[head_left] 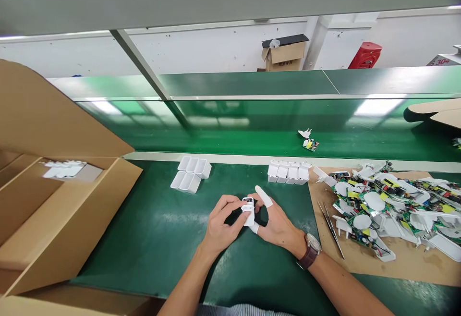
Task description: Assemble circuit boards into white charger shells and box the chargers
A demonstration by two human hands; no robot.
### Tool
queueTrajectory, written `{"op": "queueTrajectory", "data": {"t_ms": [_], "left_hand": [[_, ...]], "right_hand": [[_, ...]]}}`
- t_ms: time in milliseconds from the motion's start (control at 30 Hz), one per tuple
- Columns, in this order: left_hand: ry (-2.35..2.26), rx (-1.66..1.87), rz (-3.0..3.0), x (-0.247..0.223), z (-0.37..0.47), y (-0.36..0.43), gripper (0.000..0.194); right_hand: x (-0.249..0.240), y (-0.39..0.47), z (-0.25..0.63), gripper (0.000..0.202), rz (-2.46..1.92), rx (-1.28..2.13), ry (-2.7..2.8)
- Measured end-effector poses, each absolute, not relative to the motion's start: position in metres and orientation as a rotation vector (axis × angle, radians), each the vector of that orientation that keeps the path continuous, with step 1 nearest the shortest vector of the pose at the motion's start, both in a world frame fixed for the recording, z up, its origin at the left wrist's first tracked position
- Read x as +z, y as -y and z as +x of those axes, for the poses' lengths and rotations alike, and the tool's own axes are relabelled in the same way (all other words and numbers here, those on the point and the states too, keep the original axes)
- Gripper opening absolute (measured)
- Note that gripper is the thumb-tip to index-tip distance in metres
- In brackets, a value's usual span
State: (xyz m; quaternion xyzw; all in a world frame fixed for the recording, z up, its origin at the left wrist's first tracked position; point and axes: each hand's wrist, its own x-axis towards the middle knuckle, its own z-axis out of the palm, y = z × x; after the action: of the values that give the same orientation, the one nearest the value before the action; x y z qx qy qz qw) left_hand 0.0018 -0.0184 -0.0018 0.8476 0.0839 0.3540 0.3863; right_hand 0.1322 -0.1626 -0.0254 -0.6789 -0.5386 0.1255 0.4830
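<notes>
Small white rectangular plastic casing (pixel 249 220) between both hands above the smooth green tabletop (pixel 162 249), its long axis running away from the wearer, dark opening at the far end. I see the left hand (pixel 221 222) pinching it between thumb and fingers. The right hand (pixel 276 224) curves beside it, a white-sheathed finger (pixel 264 196) extended; I can't tell its hidden fingers' grip. Rightward, green circuit boards (pixel 374 202) heap on flat brown cardboard (pixel 403 267).

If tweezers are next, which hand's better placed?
Likely the right hand: the tweezers lie on its side, on the brown sheet. The left hand would have to reach past it. Both hands are on the small white casing, so the left would need to hold it.
</notes>
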Motion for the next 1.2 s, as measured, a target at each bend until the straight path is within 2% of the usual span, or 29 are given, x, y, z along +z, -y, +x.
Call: {"op": "queueTrajectory", "data": {"t_ms": [233, 567, 700, 767, 867, 933, 1033, 1200], "left_hand": [[-0.472, 0.783, 1.979, -0.002, 0.015, 0.023, 0.012], [-0.460, 0.435, 2.100, 0.014, 0.014, 0.012, 0.020], [-0.518, 0.345, 2.162, 0.021, 0.011, 0.016, 0.022], [-0.514, 0.217, 2.126, 0.022, 0.009, 0.015, 0.028], [-0.500, 0.088, 2.043, 0.021, 0.008, 0.009, 0.051], [-0.530, 0.111, 2.043, 0.020, 0.012, 0.000, 0.055], [-0.617, 0.243, 2.088, 0.021, 0.032, -0.017, 0.056], [-0.612, 0.289, 2.058, 0.018, 0.083, -0.033, 0.064]], "right_hand": [[-0.027, 0.163, 0.133, 0.097, -1.652, 0.424, 1.215], [-0.032, 0.163, 0.132, 0.096, -1.641, 0.430, 1.204], [-0.031, 0.163, 0.133, 0.087, -1.659, 0.453, 1.196], [-0.032, 0.163, 0.133, 0.082, -1.687, 0.484, 1.175], [-0.034, 0.164, 0.133, 0.088, -1.709, 0.525, 1.158], [-0.035, 0.164, 0.132, 0.090, -1.713, 0.493, 1.152], [-0.036, 0.165, 0.131, 0.080, -1.750, 0.389, 1.145], [-0.037, 0.168, 0.132, 0.048, -1.789, 0.217, 1.358]]}}
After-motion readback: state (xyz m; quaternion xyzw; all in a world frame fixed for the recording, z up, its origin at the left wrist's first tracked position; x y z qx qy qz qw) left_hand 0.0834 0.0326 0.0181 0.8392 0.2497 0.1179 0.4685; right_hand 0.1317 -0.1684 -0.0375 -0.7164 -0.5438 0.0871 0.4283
